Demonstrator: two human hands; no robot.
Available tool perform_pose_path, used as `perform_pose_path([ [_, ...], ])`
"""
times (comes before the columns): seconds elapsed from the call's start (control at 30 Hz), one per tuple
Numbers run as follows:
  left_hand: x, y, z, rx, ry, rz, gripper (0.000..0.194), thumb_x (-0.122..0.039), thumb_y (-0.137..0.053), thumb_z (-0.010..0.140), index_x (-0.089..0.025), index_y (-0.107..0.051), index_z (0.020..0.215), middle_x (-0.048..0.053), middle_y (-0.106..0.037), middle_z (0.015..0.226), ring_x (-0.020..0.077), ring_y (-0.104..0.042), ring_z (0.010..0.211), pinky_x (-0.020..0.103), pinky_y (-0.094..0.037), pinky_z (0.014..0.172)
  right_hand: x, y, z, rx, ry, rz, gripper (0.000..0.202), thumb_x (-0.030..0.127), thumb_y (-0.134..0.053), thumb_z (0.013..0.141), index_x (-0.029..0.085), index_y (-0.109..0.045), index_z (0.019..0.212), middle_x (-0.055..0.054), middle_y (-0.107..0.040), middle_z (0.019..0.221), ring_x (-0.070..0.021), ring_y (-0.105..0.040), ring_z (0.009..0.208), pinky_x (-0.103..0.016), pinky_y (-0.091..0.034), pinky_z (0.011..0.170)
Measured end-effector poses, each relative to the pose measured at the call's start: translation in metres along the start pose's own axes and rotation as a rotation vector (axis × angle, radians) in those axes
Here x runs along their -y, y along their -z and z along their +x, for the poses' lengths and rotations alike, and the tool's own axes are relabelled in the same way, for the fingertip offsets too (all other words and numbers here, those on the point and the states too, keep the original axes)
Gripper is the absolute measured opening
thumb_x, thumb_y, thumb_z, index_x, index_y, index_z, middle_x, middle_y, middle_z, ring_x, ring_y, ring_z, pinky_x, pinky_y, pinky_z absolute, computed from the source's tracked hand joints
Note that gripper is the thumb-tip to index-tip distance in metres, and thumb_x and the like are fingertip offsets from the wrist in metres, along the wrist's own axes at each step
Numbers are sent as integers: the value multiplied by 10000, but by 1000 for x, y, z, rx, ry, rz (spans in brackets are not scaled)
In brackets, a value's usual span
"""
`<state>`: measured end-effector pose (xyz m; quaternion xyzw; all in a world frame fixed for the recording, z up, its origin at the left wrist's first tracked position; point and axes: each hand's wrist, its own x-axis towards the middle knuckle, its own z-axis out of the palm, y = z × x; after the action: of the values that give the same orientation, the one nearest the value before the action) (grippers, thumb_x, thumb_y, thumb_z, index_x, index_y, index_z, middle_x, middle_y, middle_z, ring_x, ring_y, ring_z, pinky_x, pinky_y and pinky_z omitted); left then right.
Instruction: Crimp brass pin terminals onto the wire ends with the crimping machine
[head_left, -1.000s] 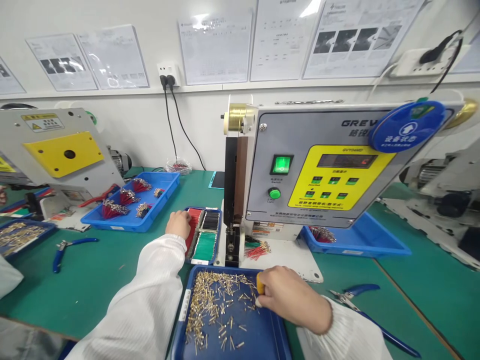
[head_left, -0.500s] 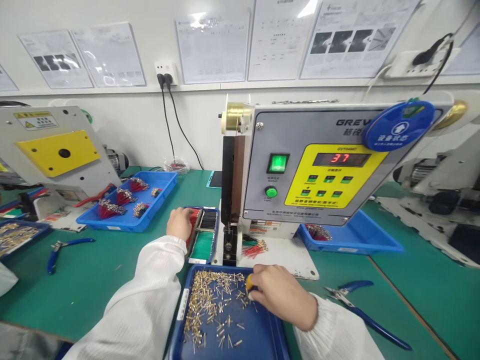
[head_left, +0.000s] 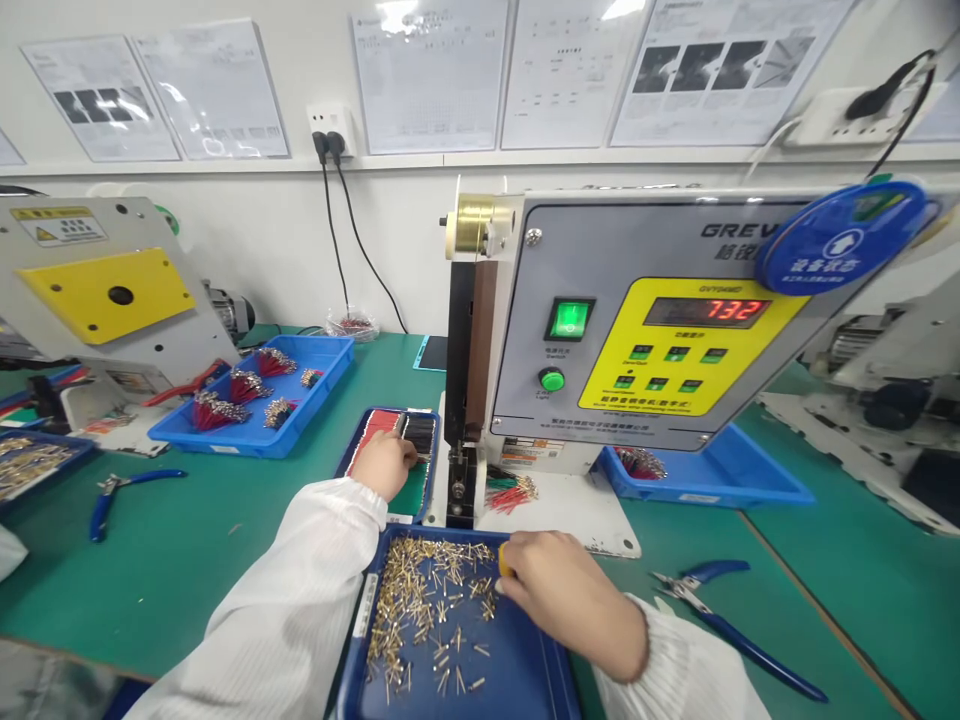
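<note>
My left hand lies over a small blue tray sorted into red wires, black wires and green wires. Its fingers are bent and closed together by the divider next to the black wires; whatever they pinch is hidden. Above the right side of a larger blue tray, my right hand is closed in a pinch, with a yellow cover on one finger. What sits between its fingertips does not show. Many small gold metal pins lie loose in that tray.
A grey machine with a lit display stands behind the pin tray, red and green wires on its base. Pliers lie at right, more pliers at left. A blue bin holds wire bundles; another bin stands right.
My left hand has moved right, from the red wires toward the black ones. My right hand stays over the pin tray. The display went from 37 to 732, and the view shifted slightly.
</note>
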<state>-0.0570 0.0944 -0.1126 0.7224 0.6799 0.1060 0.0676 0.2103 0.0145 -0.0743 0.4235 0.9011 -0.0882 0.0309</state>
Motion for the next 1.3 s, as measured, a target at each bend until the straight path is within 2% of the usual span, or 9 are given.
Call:
perform_pose_path([
  [0.17, -1, 0, 0, 23, -16, -11, 197, -197, -539, 843, -223, -734, 834, 59, -634, 871, 202, -582, 853, 294, -417, 780, -3, -2, 2, -16, -171, -77, 173, 256, -605, 893, 167, -663, 756, -75, -679, 757, -264, -662, 717, -324, -438, 613],
  [0.37, -2, -1, -1, 11, -32, 0, 192, -169, -517, 851, -197, -694, 783, 71, -623, 881, 216, -564, 893, 303, -408, 779, 6, -8, 6, -30, -112, -63, 143, 122, -524, 865, 160, -648, 804, -67, -672, 746, -237, -661, 690, -293, -421, 585],
  [0.5, -2, -2, -2, 6, -35, -4, 198, -156, -500, 857, -187, -676, 772, 78, -617, 880, 218, -561, 888, 312, -405, 782, 7, -11, 11, -74, -64, -65, 179, 183, -508, 930, 179, -636, 804, -48, -665, 826, -213, -651, 713, -279, -416, 602],
  [0.63, -4, -1, -3, -2, -30, -17, 183, -155, -505, 860, -181, -666, 775, 79, -619, 886, 224, -560, 903, 322, -404, 802, 6, -12, 13, -47, -25, -79, 215, 172, -485, 943, 179, -618, 774, -45, -658, 789, -213, -643, 697, -280, -398, 589],
  [0.83, -5, -1, -1, -45, -2, -31, 145, -125, -513, 859, -177, -638, 807, 66, -635, 896, 214, -561, 909, 315, -407, 810, 4, -11, 10, -77, -40, 38, 148, 137, -517, 875, 169, -596, 754, -50, -645, 809, -209, -627, 711, -288, -392, 615],
  [0.93, -2, -5, 4, -78, 19, -27, 145, -131, -511, 867, -178, -647, 880, 65, -639, 922, 211, -559, 926, 307, -413, 815, 2, -12, 9, -137, -7, 171, 146, 137, -497, 892, 171, -567, 769, -45, -635, 832, -194, -608, 717, -282, -395, 631],
  [1.03, 0, -10, 9, -111, 31, -15, 191, -178, -486, 900, -189, -667, 960, 74, -632, 960, 220, -547, 962, 317, -416, 842, 1, -15, 10, -188, -13, 297, 163, 165, -475, 922, 179, -534, 771, -31, -630, 770, -185, -593, 684, -267, -378, 599],
  [1.2, -1, -12, 14, -144, 27, -2, 266, -172, -447, 906, -176, -703, 833, 93, -606, 957, 234, -518, 973, 335, -413, 868, -1, -16, 12, -164, -30, 237, 172, 176, -494, 908, 181, -545, 744, -36, -632, 720, -210, -611, 688, -277, -364, 603],
  [1.3, -2, -10, 15, -149, 20, -8, 258, -129, -459, 873, -173, -701, 794, 91, -604, 940, 223, -520, 940, 332, -416, 855, -3, -13, 13, -201, -31, 338, 198, 200, -494, 905, 186, -520, 709, -20, -625, 679, -190, -605, 645, -263, -376, 587],
])
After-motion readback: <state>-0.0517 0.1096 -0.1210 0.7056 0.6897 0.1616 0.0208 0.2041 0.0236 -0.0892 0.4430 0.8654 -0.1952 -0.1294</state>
